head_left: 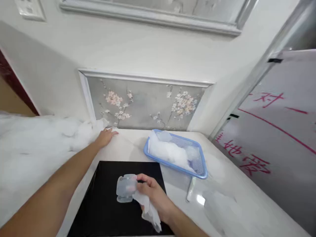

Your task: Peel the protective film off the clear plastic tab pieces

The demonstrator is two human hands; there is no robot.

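My right hand (154, 196) is closed over the black mat, with thumb and fingers pinching a clear plastic box (125, 189) by its right side. The box is see-through, with small tabs on its edges. A crumpled white tissue (150, 212) hangs from the same hand below the box. My left hand (105, 137) reaches to the back of the table, its thumb stretched out to the right. It rests beside the heap of white plastic film (81, 133) and touches its edge; the fingertips are partly hidden.
A blue plastic basket (204, 168) holding white, fluffy-looking material stands at the back right. The black mat (106, 210) lies in front of me on the white table (172, 179). A thin, pale strip (191, 189) lies near the basket. A whiteboard (283, 138) with red writing stands on the right.
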